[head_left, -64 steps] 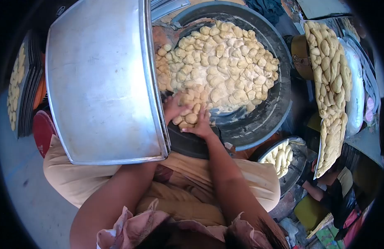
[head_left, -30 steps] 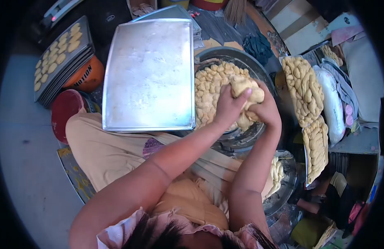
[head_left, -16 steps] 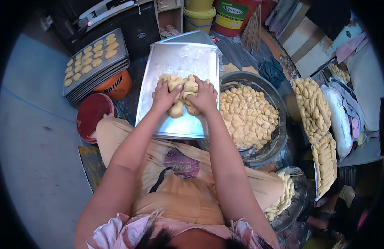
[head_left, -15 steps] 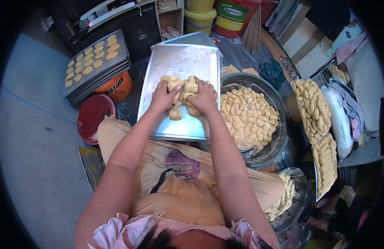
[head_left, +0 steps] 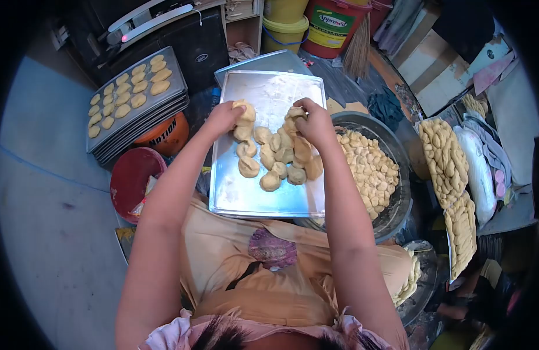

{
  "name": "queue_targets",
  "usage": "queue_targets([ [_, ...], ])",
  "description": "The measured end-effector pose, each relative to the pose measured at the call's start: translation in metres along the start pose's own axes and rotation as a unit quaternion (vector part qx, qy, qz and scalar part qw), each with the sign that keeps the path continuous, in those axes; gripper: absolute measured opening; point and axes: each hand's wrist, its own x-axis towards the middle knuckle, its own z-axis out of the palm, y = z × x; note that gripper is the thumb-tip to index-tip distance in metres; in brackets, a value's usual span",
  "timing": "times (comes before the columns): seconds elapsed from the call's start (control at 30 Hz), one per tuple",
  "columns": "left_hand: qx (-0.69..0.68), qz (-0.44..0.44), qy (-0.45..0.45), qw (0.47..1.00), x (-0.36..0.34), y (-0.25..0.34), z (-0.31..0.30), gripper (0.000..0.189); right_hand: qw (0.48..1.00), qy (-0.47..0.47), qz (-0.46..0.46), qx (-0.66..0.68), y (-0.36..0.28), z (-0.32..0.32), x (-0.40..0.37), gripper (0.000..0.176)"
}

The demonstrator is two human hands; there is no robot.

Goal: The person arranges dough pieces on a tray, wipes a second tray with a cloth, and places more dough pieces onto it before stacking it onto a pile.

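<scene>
In front of me lies a shiny metal baking tray [head_left: 230,189], with several lumps of dough [head_left: 268,156] loosely grouped in its middle. My left hand [head_left: 221,120] is closed on a dough piece [head_left: 245,111] at the left of the group, thumb and fingers around its side. Across from it, my right hand [head_left: 316,123] pinches another dough piece [head_left: 296,112] at the right side. Just below the right hand, more lumps lie near the tray's right edge, partly covered by my forearm. Right of the tray is a big dark basin [head_left: 401,146] holding a heap of dough pieces [head_left: 368,169].
At the left, stacked trays [head_left: 142,79] with flattened dough rounds rest above an orange bucket [head_left: 169,135]. A red bucket [head_left: 125,181] is nearer me. Twisted dough [head_left: 443,157] lies on trays at the right. Behind are a margarine bucket [head_left: 332,26] and a broom [head_left: 358,52].
My hands have moved apart and farther up the tray. The dough, bunched between them before, is now spread out into separate lumps. The camera view has shifted slightly.
</scene>
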Motion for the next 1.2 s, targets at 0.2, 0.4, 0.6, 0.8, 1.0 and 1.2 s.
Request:
queue_targets([
  [0.2,-0.393,0.032,-0.102,0.913,0.011,0.008,-0.011,0.035,0.982,-0.073,-0.142,0.099,-0.019,0.063,0.044,0.055],
  [0.4,-0.346,0.035,-0.062,0.936,0.038,0.002,-0.026,0.036,0.956,-0.215,0.045,0.193,-0.011,0.066,0.086,0.070],
  [0.6,-0.088,0.103,0.077,0.988,0.082,-0.006,-0.030,0.040,0.991,0.011,0.053,-0.124,0.009,0.085,0.124,0.054],
  [0.8,0.102,0.249,0.107,0.957,0.112,-0.032,-0.012,0.049,0.979,0.006,-0.003,-0.202,0.022,0.101,0.144,0.056],
  [1.0,0.135,0.179,0.105,0.969,0.124,-0.024,-0.012,0.050,0.981,-0.048,0.052,-0.180,0.006,0.069,0.160,0.053],
  [1.2,0.244,0.232,0.204,0.919,0.113,-0.007,-0.008,0.049,0.941,-0.316,0.076,-0.094,0.036,0.029,0.129,0.039],
])
